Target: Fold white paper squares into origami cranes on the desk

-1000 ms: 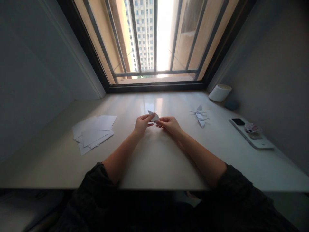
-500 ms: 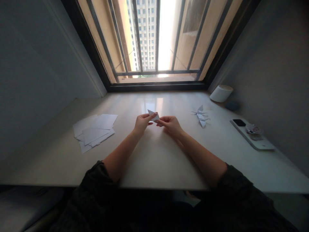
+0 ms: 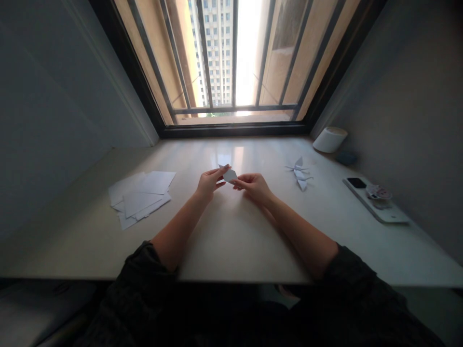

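A small folded piece of white paper is held just above the pale tabletop, in the middle. My left hand pinches its left end with fingertips closed. My right hand pinches its right end, fingers curled. Both forearms reach forward from dark sleeves at the near edge.
A loose pile of white sheets lies to the left. A finished paper crane sits to the right. Further right are a white phone with a small round object on it and a white roll by the window.
The folded paper has shifted slightly left and turned between my fingers; my left hand moved a little leftward. The view shifted slightly.
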`<state>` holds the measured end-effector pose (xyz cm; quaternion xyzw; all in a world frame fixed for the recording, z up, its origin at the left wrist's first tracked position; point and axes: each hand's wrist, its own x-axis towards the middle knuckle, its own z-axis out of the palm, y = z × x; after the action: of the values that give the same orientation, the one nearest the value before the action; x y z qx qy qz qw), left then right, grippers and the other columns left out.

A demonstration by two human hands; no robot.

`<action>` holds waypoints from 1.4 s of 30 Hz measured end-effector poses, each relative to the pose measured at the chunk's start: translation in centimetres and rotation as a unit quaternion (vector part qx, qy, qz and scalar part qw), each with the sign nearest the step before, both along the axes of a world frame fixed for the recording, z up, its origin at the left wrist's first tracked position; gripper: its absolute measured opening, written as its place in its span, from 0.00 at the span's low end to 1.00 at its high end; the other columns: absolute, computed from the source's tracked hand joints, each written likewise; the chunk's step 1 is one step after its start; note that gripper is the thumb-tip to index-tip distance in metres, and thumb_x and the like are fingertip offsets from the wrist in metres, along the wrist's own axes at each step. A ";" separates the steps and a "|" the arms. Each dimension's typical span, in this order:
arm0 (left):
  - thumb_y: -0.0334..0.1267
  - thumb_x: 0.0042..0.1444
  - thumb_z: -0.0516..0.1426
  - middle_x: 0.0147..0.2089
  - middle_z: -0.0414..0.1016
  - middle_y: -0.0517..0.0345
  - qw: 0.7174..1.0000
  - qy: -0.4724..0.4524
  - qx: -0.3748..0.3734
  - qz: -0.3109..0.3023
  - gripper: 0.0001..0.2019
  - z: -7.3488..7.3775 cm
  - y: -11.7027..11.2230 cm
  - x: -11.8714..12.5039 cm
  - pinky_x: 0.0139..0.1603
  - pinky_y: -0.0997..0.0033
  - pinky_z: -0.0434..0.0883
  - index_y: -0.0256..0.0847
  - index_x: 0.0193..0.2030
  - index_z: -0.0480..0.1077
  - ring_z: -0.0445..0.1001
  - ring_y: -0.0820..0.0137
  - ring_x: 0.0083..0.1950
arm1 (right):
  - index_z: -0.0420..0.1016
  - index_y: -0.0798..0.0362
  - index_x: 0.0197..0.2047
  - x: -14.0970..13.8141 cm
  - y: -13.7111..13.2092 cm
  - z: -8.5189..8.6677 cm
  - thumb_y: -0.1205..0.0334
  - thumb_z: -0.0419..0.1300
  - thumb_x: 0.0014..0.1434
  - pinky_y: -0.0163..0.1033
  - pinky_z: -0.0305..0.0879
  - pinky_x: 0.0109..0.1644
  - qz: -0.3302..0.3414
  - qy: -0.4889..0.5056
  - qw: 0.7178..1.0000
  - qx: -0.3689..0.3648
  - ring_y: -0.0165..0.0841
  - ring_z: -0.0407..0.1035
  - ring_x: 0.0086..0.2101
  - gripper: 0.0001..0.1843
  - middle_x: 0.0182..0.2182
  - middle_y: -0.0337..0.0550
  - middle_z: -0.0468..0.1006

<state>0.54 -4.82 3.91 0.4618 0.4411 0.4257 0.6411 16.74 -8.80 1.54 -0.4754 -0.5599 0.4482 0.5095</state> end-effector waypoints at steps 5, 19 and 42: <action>0.54 0.38 0.67 0.45 0.78 0.50 1.000 -0.010 -0.007 0.020 0.22 0.0 0.6 -0.3 0.41 0.70 0.66 0.42 0.37 0.79 0.74 0.65 0.44 | 0.81 0.54 0.28 0.1 0.0 -0.3 0.43 0.68 0.43 0.37 0.65 0.32 0.004 -0.015 1.000 -0.002 0.30 0.68 0.24 0.21 0.23 0.44 0.79; 0.58 0.38 0.66 0.41 0.79 0.49 0.990 0.076 0.122 -0.010 0.29 0.4 1.1 -1.3 0.40 0.69 0.67 0.41 0.43 0.78 0.75 0.63 0.43 | 0.81 0.56 0.29 -0.2 -0.3 -0.2 0.41 0.69 0.40 0.37 0.65 0.31 -0.056 0.042 0.997 -0.043 0.30 0.67 0.24 0.24 0.22 0.45 0.79; 0.57 0.40 0.65 0.39 0.79 0.50 1.000 0.003 0.001 -0.006 0.24 0.2 0.7 -0.7 0.43 0.66 0.67 0.40 0.37 0.78 0.75 0.63 0.43 | 0.81 0.54 0.27 -0.5 -0.7 0.2 0.45 0.68 0.45 0.36 0.62 0.32 0.014 0.002 1.000 -0.015 0.29 0.67 0.24 0.19 0.23 0.43 0.79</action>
<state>-0.18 -4.09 4.06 0.4660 0.4404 0.4208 0.6417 16.22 -9.49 1.75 -0.4742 -0.5586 0.4645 0.4973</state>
